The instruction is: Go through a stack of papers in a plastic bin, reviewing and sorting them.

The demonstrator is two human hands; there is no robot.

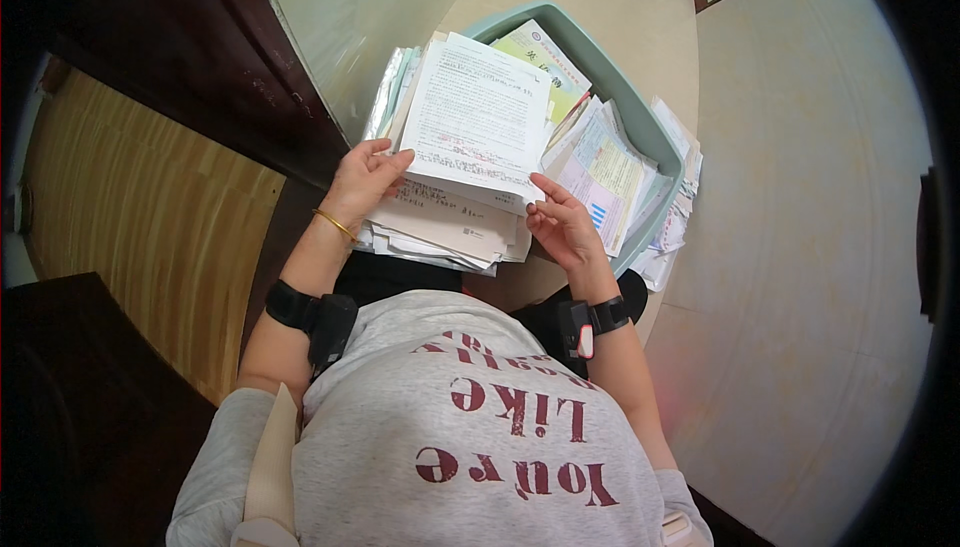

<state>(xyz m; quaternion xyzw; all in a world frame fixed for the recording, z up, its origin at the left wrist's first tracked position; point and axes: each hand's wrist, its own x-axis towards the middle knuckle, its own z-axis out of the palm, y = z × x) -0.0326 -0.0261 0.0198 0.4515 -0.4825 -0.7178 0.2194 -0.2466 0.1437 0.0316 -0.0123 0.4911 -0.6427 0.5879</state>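
Both my hands hold a white sheet of paper (476, 111) with printed lines and handwriting in black and red. My left hand (367, 175), with a gold bangle at the wrist, pinches its lower left corner between thumb and fingers. My right hand (561, 220) grips the lower right corner. Beneath the sheet is a stack of papers (442, 228), its lower edges uneven. Just right of the stack, a pale green plastic bin (660, 123) holds a yellow-green booklet (562, 81) and loose printed papers (606, 164).
More papers (679, 209) lie outside the bin's right side, near a pale wall (787, 172). A dark wooden door or frame (217, 44) stands at the upper left. Wood-patterned flooring (150, 209) lies at the left, above a dark piece of furniture (82, 389).
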